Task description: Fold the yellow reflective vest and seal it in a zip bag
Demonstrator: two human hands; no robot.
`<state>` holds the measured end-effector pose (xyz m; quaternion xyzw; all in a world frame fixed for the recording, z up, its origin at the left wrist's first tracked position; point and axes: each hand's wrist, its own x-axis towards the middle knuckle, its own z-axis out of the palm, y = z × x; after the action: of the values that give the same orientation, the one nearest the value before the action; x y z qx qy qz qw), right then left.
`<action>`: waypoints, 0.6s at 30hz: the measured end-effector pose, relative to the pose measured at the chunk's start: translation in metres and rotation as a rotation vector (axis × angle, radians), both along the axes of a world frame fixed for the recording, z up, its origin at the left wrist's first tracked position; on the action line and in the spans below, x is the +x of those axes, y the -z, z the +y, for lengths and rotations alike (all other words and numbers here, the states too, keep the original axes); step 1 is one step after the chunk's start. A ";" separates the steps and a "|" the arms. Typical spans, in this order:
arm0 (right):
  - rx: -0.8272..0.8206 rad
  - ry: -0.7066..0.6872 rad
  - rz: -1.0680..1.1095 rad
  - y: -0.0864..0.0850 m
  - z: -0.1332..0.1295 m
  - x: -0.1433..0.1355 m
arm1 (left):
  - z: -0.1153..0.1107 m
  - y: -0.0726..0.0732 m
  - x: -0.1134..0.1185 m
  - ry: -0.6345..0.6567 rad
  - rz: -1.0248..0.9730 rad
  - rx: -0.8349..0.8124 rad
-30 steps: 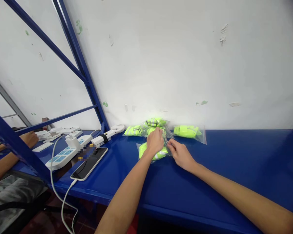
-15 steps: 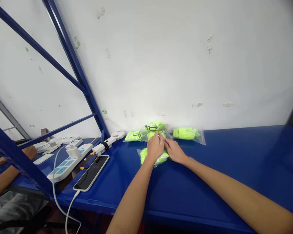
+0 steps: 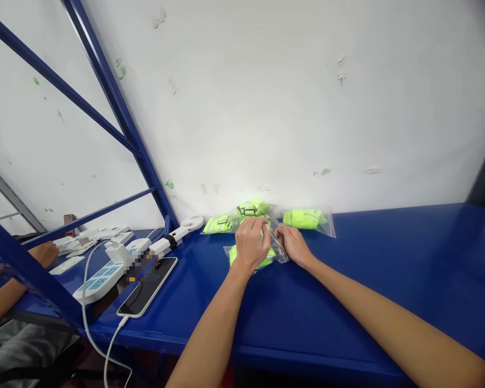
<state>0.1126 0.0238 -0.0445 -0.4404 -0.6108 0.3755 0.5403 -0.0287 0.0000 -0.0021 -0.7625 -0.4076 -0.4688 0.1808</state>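
Both hands have changed a little since half a second ago: the left hand (image 3: 250, 242) now lies more over the clear bag (image 3: 253, 257) with a neon-yellow folded piece inside, and the right hand (image 3: 293, 245) has drawn slightly away from it to the bag's right edge. This bag lies flat on the blue counter (image 3: 367, 269), just in front of the pile of other yellow bags (image 3: 250, 211) at the wall. The left fingers (image 3: 255, 226) are curled and press on the top of the bag — most of it is hidden under the palm. The right fingers (image 3: 281, 233) are pinched together on the transparent edge of the same bag, beside the left hand. Left of the bag, well apart, a phone (image 3: 147, 285) on a white cable lies next to a power strip (image 3: 105, 269). Further left of the power strip, another person's hand (image 3: 44, 253) rests on the counter.
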 end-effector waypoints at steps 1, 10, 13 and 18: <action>-0.036 -0.046 0.015 0.000 0.002 0.002 | -0.001 0.000 0.000 -0.011 0.023 -0.030; -0.218 -0.326 0.112 -0.006 0.010 0.025 | -0.006 -0.007 -0.003 0.036 0.396 -0.223; -0.233 -0.375 0.116 -0.007 0.011 0.028 | -0.007 -0.005 -0.005 0.027 0.384 -0.222; -0.213 -0.403 0.109 -0.003 0.013 0.028 | -0.003 0.003 -0.006 0.011 0.329 -0.249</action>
<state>0.1401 0.0370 -0.0419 -0.3435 -0.6132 0.5614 0.4369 -0.0352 -0.0031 -0.0047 -0.8474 -0.4231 -0.2851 0.1469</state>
